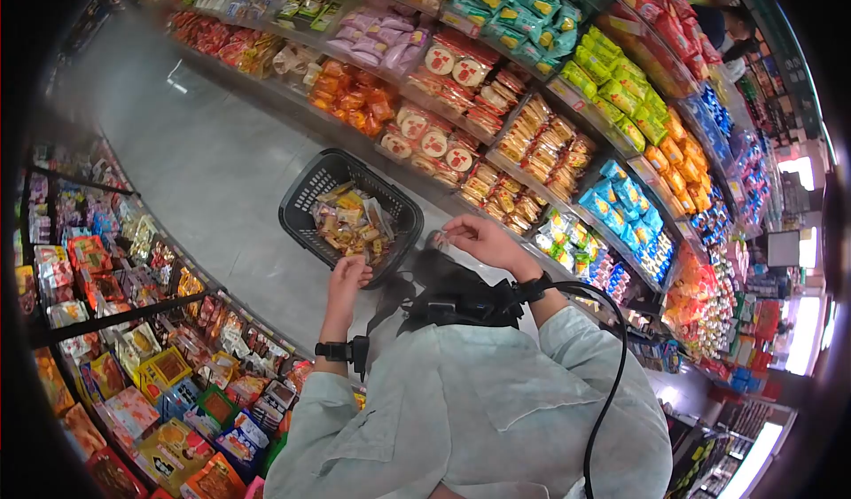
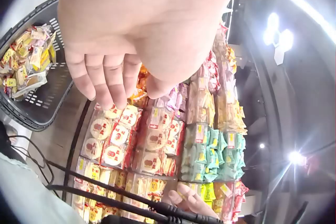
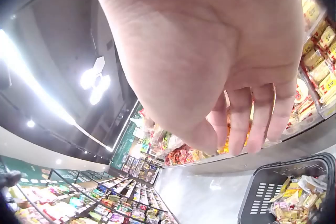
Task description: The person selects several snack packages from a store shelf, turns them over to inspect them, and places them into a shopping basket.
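Observation:
My left hand (image 1: 348,277) hangs at the near rim of a dark grey shopping basket (image 1: 301,180), fingers loosely bent and holding nothing. Small wrapped snacks (image 1: 348,220) in yellow and clear packaging lie heaped in the basket, which stands on the floor. To the basket's right, my right hand (image 1: 486,240) hovers in front of the snack shelves with relaxed fingers and nothing in them. The left wrist view has the left palm (image 2: 142,19) bare, the basket off to its left. In the right wrist view the right palm (image 3: 210,50) is bare too.
Tiered shelves run along the right with round red-and-white packs (image 1: 434,143), orange packs (image 1: 355,97), blue packs (image 1: 620,202) and green packs (image 1: 616,82). A low display of boxed snacks (image 1: 177,393) lines the left. Grey tiled floor (image 1: 213,162) lies between. A black cable (image 1: 612,384) runs from the right wrist.

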A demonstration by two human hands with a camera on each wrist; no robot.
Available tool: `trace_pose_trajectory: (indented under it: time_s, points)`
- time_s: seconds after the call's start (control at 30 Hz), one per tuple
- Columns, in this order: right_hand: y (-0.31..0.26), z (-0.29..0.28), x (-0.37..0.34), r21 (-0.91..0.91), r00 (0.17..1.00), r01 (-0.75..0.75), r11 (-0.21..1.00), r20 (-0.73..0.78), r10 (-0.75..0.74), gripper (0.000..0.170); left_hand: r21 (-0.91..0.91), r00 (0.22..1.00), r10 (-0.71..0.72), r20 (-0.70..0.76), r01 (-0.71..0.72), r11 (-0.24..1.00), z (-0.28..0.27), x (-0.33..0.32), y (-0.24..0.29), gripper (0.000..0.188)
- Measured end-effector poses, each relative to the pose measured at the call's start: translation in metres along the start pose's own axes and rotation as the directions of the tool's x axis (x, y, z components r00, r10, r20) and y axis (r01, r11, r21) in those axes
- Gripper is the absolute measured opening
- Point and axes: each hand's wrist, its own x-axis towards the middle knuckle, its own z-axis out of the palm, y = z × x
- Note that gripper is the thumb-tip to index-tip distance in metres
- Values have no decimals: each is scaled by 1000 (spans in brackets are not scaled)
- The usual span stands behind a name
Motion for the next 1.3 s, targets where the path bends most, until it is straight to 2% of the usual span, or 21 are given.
trace_pose_trajectory:
  time_s: [0.07, 0.17, 0.3, 0.43, 0.53, 0.57, 0.63, 0.73, 0.83, 0.87, 0.97, 1.0, 1.1, 1.13, 1.23, 1.27, 1.3]
  points:
    - [-22, -4, -13, -85, 997, -49, 995, -63, 43, 27, 8, 999, -9, 37, 9, 1000, 12, 6, 4, 24]
    - [-16, -11, -26, -82, 995, -55, 995, -93, 47, 26, 49, 994, -23, 104, 17, 999, 26, 11, 9, 23]
    - [21, -25, -40, -39, 981, -53, 998, -188, 45, 28, 146, 981, -50, 186, 23, 989, 45, 23, 16, 23]
    - [51, -47, -45, 21, 966, -39, 999, -254, 43, 28, 198, 976, -73, 204, 31, 980, 61, 44, 15, 23]
    - [66, -76, -44, -18, 958, -108, 994, -270, 99, 28, 229, 978, -79, 195, 33, 973, 77, 57, 18, 23]
    - [80, -85, -39, 59, 950, -76, 995, -298, 91, 27, 223, 977, -74, 201, 27, 974, 86, 63, 20, 23]
    - [98, -112, -28, 67, 945, -15, 998, -325, 36, 34, 282, 981, -74, 179, 21, 959, 110, 73, 31, 23]
    - [117, -158, -15, 65, 846, -96, 993, -520, 116, 48, 344, 986, -57, 157, 0, 939, 145, 94, 53, 22]
    - [130, -209, 1, 15, 613, -108, 994, -786, 78, 63, 397, 986, -20, 168, -49, 917, 182, 122, 81, 22]
    - [133, -228, 2, 109, 615, -155, 982, -768, 182, 76, 442, 983, 15, 182, -96, 892, 195, 130, 89, 22]
    - [167, -260, 20, -82, 431, -214, 973, -902, 19, 87, 510, 959, 37, 282, -182, 841, 253, 147, 125, 23]
    - [165, -270, 21, -32, 439, -213, 976, -896, 66, 97, 531, 951, 13, 309, -184, 827, 276, 153, 136, 23]
    - [151, -289, 21, 88, 445, -156, 984, -883, 150, 102, 604, 860, -23, 510, -339, 721, 332, 185, 147, 26]
    - [147, -294, 20, 113, 475, -178, 977, -860, 186, 106, 623, 826, -32, 563, -399, 673, 349, 199, 148, 30]
    - [149, -305, 25, 187, 491, -168, 968, -836, 247, 105, 652, 756, -50, 652, -526, 547, 407, 229, 150, 34]
    - [148, -308, 26, 230, 472, -210, 950, -827, 304, 102, 656, 743, -66, 666, -542, 525, 428, 234, 147, 34]
    - [152, -311, 27, 231, 485, -170, 958, -827, 285, 100, 658, 727, -81, 682, -561, 501, 448, 240, 142, 35]
